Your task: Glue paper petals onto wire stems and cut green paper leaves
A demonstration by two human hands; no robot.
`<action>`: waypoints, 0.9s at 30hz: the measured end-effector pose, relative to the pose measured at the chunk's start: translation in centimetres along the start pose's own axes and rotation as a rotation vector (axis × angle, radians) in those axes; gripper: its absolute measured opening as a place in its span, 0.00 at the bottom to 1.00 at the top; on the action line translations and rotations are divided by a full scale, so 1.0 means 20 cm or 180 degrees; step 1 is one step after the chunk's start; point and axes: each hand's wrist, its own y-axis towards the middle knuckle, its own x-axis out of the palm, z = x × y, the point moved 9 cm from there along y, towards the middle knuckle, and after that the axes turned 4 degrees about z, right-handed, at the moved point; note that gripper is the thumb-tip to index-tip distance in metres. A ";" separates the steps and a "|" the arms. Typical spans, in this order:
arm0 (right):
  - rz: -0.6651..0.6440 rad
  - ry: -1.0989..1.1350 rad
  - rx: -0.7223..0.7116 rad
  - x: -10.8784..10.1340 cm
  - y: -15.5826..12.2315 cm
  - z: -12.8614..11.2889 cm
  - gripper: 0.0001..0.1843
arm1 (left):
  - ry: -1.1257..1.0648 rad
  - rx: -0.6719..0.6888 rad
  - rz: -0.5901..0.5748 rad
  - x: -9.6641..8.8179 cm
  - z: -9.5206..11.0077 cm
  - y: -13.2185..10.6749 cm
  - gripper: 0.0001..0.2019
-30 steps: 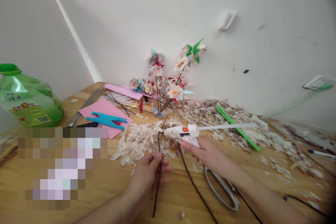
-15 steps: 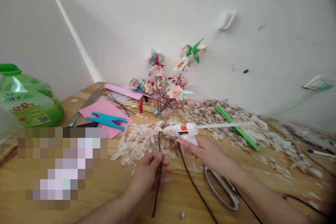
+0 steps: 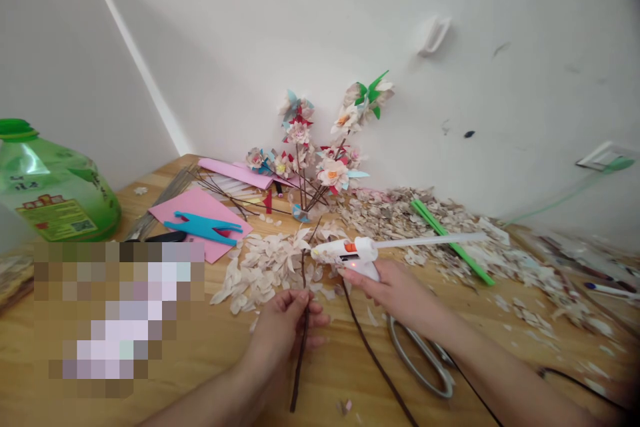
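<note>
My left hand (image 3: 287, 320) pinches a thin brown twig (image 3: 299, 363) between thumb and fingers, holding it roughly upright above the table. My right hand (image 3: 387, 287) is wrapped round the handle of a white hot glue gun (image 3: 367, 249), a clear glue stick (image 3: 430, 240) poking out of its back. The gun's nozzle points left and is at the upper part of the twig; whether it touches cannot be made out. Behind the twig lies a heap of pale dried petals (image 3: 265, 267). A dark cord (image 3: 375, 353) runs down from below the gun.
Silver-handled scissors (image 3: 423, 360) lie below my right forearm. Flowers on twigs (image 3: 333, 173) stand near the wall. To the left are a green bottle (image 3: 60, 180), pink paper (image 3: 215, 250) and blue cut paper (image 3: 205, 228). A green strip (image 3: 450, 240) crosses petal scraps at right.
Almost nothing differs. Both hands keep their grip, and the glue gun's nozzle stays at the twig; the whole view has shifted very slightly.
</note>
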 end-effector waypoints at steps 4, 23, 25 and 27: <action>0.0045 -0.0048 -0.0004 0.00 0.00 0.01 0.21 | 0.0032 0.0002 -0.0011 -0.01 -0.01 0.00 0.04; 0.0093 -0.0343 0.0074 -0.02 0.03 -0.01 0.22 | 0.0036 0.0046 0.0002 0.00 0.00 0.00 0.05; 0.0081 -0.0355 0.0099 -0.02 0.03 -0.01 0.22 | 0.0036 0.0053 -0.0007 0.00 0.00 0.00 0.05; 0.0067 -0.0372 0.0115 -0.01 0.03 -0.01 0.22 | 0.0058 0.0043 -0.0007 0.00 0.00 0.00 0.05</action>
